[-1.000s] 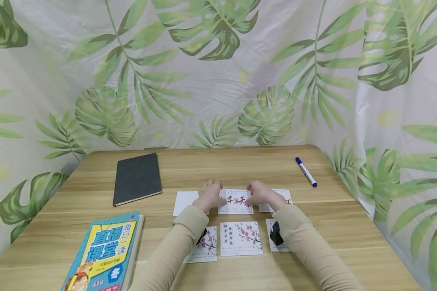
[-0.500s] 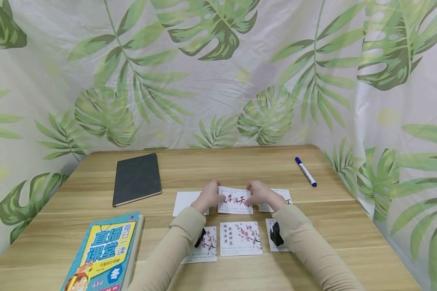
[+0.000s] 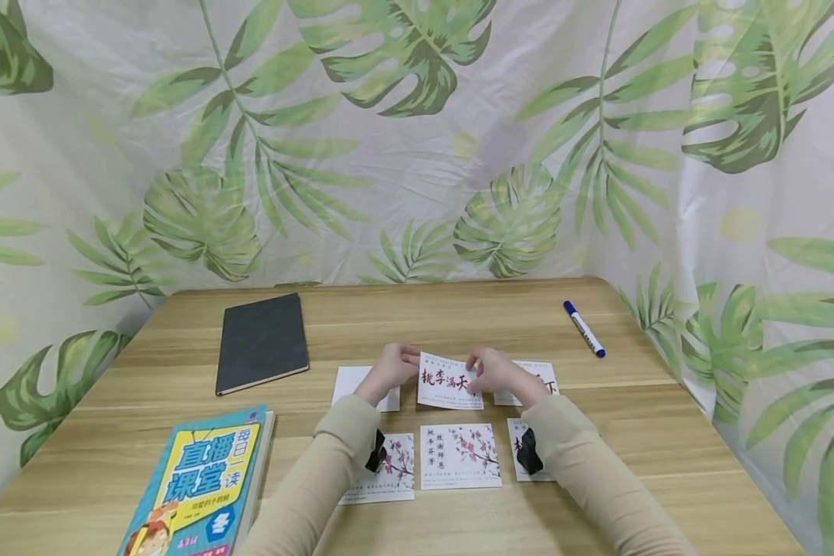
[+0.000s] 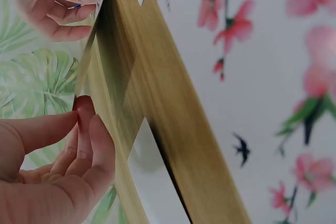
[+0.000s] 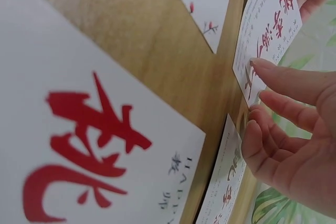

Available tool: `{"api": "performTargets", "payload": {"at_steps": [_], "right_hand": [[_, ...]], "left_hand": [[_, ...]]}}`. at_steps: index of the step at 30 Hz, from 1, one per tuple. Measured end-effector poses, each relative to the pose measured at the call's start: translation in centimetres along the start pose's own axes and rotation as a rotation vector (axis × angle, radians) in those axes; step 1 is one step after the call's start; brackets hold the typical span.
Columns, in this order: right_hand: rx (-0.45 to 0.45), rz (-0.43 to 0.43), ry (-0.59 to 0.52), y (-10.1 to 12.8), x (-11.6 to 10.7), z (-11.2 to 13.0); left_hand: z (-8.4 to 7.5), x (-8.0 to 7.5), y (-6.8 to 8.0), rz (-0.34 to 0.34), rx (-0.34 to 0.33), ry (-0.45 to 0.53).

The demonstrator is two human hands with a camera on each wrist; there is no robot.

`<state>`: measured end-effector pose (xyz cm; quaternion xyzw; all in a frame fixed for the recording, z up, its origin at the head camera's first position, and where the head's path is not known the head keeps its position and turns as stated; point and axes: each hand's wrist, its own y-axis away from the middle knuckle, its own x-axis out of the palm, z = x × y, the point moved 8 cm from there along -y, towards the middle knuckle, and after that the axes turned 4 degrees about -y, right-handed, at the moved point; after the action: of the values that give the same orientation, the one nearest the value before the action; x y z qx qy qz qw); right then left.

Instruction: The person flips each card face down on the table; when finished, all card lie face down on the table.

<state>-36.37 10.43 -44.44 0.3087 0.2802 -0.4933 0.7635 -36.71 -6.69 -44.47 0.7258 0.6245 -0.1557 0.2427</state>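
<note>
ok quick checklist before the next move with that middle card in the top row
1. Both hands on card: left hand and right hand hold the middle card by its ends: ok.
2. Card off the table: far edge looks raised; fully lifted, cannot tell.
3. Card face readable: red characters up: ok.
4. Neighbour cards undisturbed: blank card lies flat: ok.
5. Marker out of the way: ok.
</note>
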Motion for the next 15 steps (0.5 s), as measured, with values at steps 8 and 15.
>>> {"api": "performTargets", "payload": {"at_steps": [8,15], "right_hand": [[-0.036,-0.013,-0.066,-0.15,0.24,-0.06],[-0.132,-0.037,-0.104,-0.25,0.11,0.6]], "left_hand": [[0.71,0.55,-0.09,0.058,-0.062,0.152],[-0.01,0.91,0.24,0.112,-0.06,0.243]]}}
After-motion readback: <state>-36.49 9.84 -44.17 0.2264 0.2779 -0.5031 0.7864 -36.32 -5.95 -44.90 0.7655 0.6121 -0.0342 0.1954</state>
